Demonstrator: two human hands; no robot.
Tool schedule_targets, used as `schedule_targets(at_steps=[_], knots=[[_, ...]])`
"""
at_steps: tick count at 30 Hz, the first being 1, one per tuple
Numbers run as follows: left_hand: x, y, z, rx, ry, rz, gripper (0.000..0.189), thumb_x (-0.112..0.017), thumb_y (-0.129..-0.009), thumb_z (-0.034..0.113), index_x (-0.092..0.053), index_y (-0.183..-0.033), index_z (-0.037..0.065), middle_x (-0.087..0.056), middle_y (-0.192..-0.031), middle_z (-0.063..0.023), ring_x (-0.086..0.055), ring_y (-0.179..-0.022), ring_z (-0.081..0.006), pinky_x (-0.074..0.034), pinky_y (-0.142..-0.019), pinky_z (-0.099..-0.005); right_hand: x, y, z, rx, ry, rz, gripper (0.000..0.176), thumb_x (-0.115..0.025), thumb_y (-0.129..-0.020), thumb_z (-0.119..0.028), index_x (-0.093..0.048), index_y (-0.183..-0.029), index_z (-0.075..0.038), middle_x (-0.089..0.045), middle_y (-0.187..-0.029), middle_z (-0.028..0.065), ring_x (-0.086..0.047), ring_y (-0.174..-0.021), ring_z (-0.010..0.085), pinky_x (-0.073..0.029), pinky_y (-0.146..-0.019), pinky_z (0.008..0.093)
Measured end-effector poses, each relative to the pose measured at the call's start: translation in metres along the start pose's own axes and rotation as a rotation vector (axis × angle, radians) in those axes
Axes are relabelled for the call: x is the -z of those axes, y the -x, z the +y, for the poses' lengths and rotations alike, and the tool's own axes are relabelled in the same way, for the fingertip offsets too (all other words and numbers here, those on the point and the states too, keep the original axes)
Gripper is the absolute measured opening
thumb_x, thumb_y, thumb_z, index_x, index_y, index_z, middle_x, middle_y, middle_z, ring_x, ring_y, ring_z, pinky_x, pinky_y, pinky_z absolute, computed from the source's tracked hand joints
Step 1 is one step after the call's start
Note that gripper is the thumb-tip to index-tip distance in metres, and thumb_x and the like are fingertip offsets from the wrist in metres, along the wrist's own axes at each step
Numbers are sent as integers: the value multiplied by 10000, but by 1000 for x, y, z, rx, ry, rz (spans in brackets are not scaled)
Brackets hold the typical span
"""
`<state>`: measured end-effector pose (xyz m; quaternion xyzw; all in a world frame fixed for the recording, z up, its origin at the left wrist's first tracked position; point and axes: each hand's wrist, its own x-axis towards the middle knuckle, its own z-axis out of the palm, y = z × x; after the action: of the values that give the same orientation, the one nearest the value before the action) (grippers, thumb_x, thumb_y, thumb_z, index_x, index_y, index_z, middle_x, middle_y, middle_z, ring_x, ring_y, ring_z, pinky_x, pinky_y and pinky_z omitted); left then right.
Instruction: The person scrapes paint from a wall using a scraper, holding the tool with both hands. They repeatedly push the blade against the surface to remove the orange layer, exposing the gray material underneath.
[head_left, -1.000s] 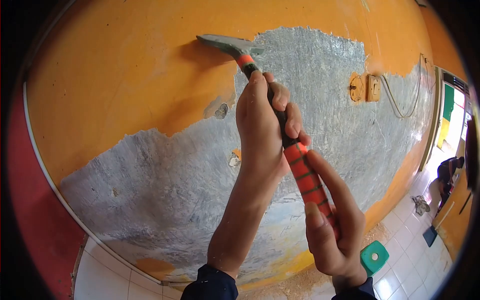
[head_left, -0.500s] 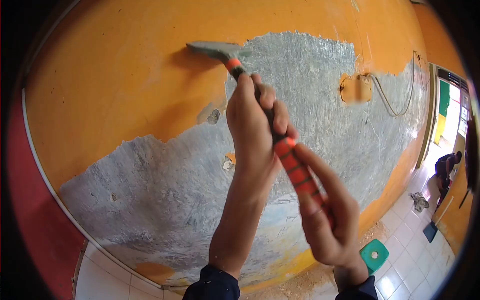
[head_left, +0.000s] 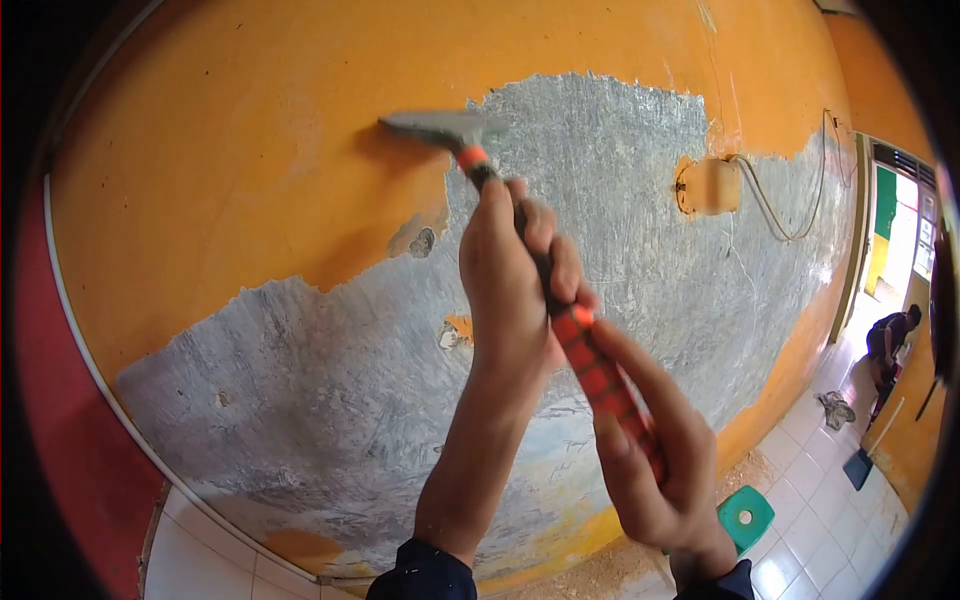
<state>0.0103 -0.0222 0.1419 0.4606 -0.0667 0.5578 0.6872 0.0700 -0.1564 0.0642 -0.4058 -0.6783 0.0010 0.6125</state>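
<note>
A scraper [head_left: 470,155] with an orange and black handle slants across the middle, its wide blade at the edge between orange paint and bare grey wall. My left hand [head_left: 510,250] is closed round the upper part of the handle, just below the blade. Lower down, my right hand [head_left: 655,450] grips the red, dark-banded end of the handle between thumb and fingers. Behind both hands, the wall [head_left: 330,380] shows a large grey patch with ragged edges. Whether the blade touches the wall is hard to tell.
An orange box [head_left: 712,187] with a cable [head_left: 780,225] sits on the wall. Right and below are a green stool [head_left: 746,515], a crumpled cloth [head_left: 836,409], a dustpan [head_left: 858,467] and a bending person [head_left: 885,340] near the doorway. Debris [head_left: 590,580] lies along the wall's foot.
The scraper blade and both hands appear slightly lower in view, with my left hand a little further right. Both hands keep their hold. The view has shifted slightly.
</note>
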Motion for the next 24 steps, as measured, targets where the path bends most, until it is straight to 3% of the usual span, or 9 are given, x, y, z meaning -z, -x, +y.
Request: schedule_targets(at_steps=[4, 6, 10, 11, 13, 17, 19, 22, 24], knots=[[-8, -6, 4, -72, 11, -13, 221, -385, -968, 337, -412, -957, 118, -398, -629, 34, -376, -363, -94, -388, -306, -285, 3, -6, -9, -175, -160, -27, 568, -496, -864, -33, -327, -1403, 27, -632, -1148, 182, -607, -638, 98, -465, -608, 223], [-1, 6, 1, 26, 9, 0, 199, -391, -964, 310, -407, -954, 111, -405, -643, 35, -386, -378, -87, -403, -318, -284, -4, 2, -1, 39, -41, 43, 563, -491, -868, -37, -326, -1403, 31, -624, -1156, 191, -610, -667, 91, -469, -623, 226], [-5, -13, 2, -70, -7, -47, 201, -379, -972, 329, -416, -965, 132, -399, -629, 33, -383, -362, -93, -398, -309, -287, 5, -8, -5, -194, -149, -61, 563, -499, -871, -38, -322, -1400, 36, -532, -1297, 232, -658, -781, 115, -482, -673, 222], [-9, -11, 3, -51, 22, -29, 201, -377, -974, 326, -417, -974, 129, -400, -628, 31, -386, -362, -93, -397, -311, -285, 4, -7, -3, -197, -146, -62, 563, -499, -871, -38, -322, -1400, 36, -532, -1297, 232, -658, -781, 115, -482, -673, 222], [-6, 1, 1, -4, 21, -26, 193, -381, -970, 313, -412, -972, 122, -404, -639, 32, -390, -372, -89, -400, -318, -283, 0, -5, 3, 108, -37, 35, 565, -496, -872, -34, -317, -1404, 35, -550, -1275, 228, -643, -728, 105, -475, -642, 223], [-5, -11, -1, -19, 11, -37, 194, -385, -970, 323, -408, -966, 130, -402, -644, 36, -387, -369, -94, -389, -320, -289, 4, -4, 1, 2, -3, -15, 569, -500, -870, -39, -315, -1402, 39, -542, -1277, 245, -645, -715, 111, -475, -631, 228], [-10, -13, 1, -75, 12, -41, 211, -381, -976, 347, -413, -974, 138, -398, -634, 36, -386, -359, -103, -382, -317, -297, 8, -10, -6, -120, -151, -40, 571, -508, -868, -48, -318, -1400, 40, -525, -1300, 243, -657, -723, 126, -480, -631, 229], [-5, 4, -2, 22, 10, -22, 190, -379, -967, 309, -404, -966, 121, -406, -650, 37, -396, -385, -95, -392, -332, -291, 6, -1, 7, 118, -4, 4, 571, -509, -869, -56, -321, -1400, 38, -583, -1229, 215, -637, -682, 116, -476, -617, 235], [-6, -4, -3, 18, -6, -21, 194, -374, -967, 309, -401, -970, 117, -405, -650, 37, -395, -385, -92, -394, -331, -286, 9, -3, 0, 2, -9, -12, 567, -505, -868, -53, -328, -1398, 38, -610, -1180, 200, -636, -679, 127, -475, -621, 239]])
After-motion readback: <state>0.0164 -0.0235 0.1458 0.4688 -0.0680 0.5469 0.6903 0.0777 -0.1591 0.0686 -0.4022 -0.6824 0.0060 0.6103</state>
